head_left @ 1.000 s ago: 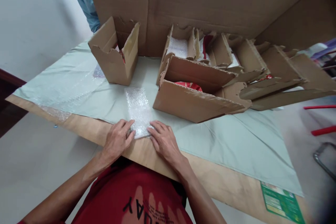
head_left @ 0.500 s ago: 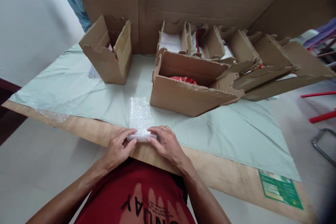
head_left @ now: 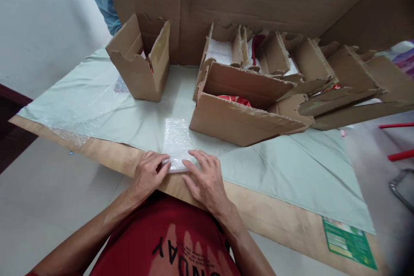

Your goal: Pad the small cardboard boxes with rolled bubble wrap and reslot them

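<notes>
A folded piece of bubble wrap (head_left: 177,142) lies flat near the table's front edge. My left hand (head_left: 150,171) has its near left corner between thumb and index finger. Against the near right side rests my right hand (head_left: 205,177), with fingers spread and thumb off the wrap; its fingertips touch the top. Just beyond, to the right, stands a long cardboard box (head_left: 249,125) with red material inside. Whether anything is folded inside the wrap, I cannot tell.
Several cardboard bins (head_left: 223,39) holding packets line the back right. Another tall cardboard box (head_left: 142,73) stands back left. Loose bubble wrap (head_left: 80,103) spreads over the green cloth (head_left: 274,177) at left. A green printed sheet (head_left: 349,241) is at the front right.
My right hand has loosened and spread, its thumb coming off the wrap's near edge. That edge now lies flatter. My left hand stays at the left corner. The view has shifted slightly.
</notes>
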A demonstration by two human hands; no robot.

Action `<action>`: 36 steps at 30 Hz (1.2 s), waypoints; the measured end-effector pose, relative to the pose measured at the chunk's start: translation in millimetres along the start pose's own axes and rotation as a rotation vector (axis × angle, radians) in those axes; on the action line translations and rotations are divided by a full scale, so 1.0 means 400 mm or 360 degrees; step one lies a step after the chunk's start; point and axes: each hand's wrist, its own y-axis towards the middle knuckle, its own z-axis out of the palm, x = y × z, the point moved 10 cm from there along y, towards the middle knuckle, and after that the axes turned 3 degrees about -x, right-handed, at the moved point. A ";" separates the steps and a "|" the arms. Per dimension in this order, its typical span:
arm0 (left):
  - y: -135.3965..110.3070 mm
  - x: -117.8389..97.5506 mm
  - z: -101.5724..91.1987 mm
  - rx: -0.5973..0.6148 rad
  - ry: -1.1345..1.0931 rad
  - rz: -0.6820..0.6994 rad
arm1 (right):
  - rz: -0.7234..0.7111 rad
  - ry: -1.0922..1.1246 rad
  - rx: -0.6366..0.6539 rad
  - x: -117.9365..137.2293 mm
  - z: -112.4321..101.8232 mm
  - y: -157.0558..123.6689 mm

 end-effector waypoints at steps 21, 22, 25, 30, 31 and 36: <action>0.033 0.012 -0.025 -0.0079 0.0194 0.0040 | 0.0030 0.0035 0.0168 -0.001 0.056 0.025; 0.030 -0.001 -0.034 -0.0088 0.0167 0.0081 | 0.0091 0.0103 0.0141 -0.014 0.055 0.028; 0.012 -0.044 -0.044 0.0001 0.0013 0.0241 | 0.0271 0.0420 0.0126 -0.047 0.053 0.021; 0.013 -0.019 -0.017 0.0049 -0.0027 0.0111 | 0.0359 0.0288 0.0074 -0.052 0.026 -0.006; 0.019 -0.007 -0.009 0.0033 0.0018 0.0062 | 0.0321 0.0173 0.0035 -0.044 0.019 -0.007; 0.030 0.032 -0.024 -0.0115 -0.0054 -0.0210 | 0.0107 -0.0054 0.0136 -0.013 0.055 0.009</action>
